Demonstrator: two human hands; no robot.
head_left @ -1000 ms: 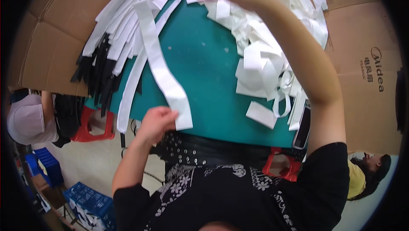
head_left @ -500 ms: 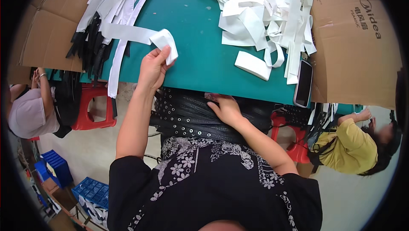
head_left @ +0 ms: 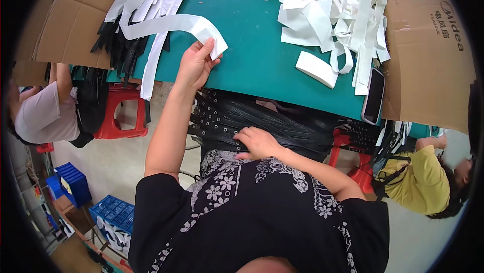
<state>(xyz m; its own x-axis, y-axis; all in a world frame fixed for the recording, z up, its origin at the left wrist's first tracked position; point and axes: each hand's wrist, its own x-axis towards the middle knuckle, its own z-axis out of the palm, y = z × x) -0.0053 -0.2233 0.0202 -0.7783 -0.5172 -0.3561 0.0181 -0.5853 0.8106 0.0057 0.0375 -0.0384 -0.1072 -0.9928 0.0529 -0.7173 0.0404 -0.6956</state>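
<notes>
My left hand [head_left: 198, 65] is closed over the teal table's near edge, its thumb and fingers pinching the end of a white fabric strip [head_left: 166, 22]. From there the strip curves left over a pile of white strips with black ends [head_left: 148, 1]. Across my lap lie black straps with metal eyelets [head_left: 282, 129]. My right hand [head_left: 259, 143] rests on these straps with thumb and fingers apart; its fingertips touch a row of eyelets.
Loose white strips [head_left: 307, 13] heap at the back right, beside a folded white roll [head_left: 316, 69] and a phone [head_left: 373, 96]. Cardboard walls [head_left: 423, 51] flank the table [head_left: 242, 36]. People sit at both sides near red stools [head_left: 123, 112]; blue crates [head_left: 113, 212] stand lower left.
The strip's end, folded over in my left hand before, now lies flatter, with a longer curve. My right hand has drawn back toward my body and left across the straps. The view has shifted slightly.
</notes>
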